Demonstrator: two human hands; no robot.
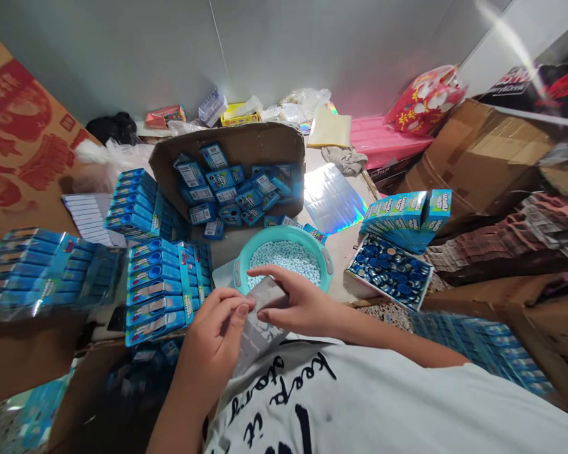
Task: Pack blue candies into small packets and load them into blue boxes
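Note:
A clear plastic pack point(260, 328), see-through and greyish, is held in front of my shirt, at the near edge of a turquoise bowl point(329, 252). My left hand point(218, 334) has its fingers curled and pinches the pack's left side. From the right, my right hand point(298, 302) reaches round the pack's upper end, thumb and forefinger on either side of it. The forefinger lies over the bowl's near part. Many small pale-blue pellets point(284, 255) fill the bowl. What exactly is inside the pack I cannot make out.
An open cardboard box point(284, 142) with small blue packets point(222, 180) stands behind the bowl. Stacked blue boxes point(154, 290) rise at left. To the right are a tray of blue caps point(388, 271) and a row of blue boxes point(402, 214). A shiny sheet point(334, 195) lies behind.

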